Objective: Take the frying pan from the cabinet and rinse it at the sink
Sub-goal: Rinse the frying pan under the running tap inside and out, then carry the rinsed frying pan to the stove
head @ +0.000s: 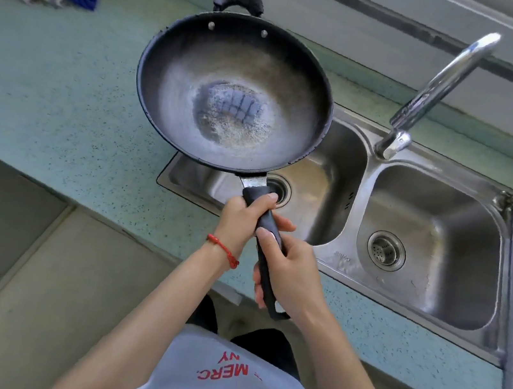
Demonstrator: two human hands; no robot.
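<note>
Right hand and left hand: fingers of both clamped on handle of frying pan. Pan held level over table edge and left basin of sink. Faucet at 2 o'clock from pan, dry. Step: carrying to rinse. Next: shift pan under spout, free one hand for tap.

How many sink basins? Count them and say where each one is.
2. The left basin lies partly under the frying pan; the right basin sits open beside it, right of the tap.
</note>
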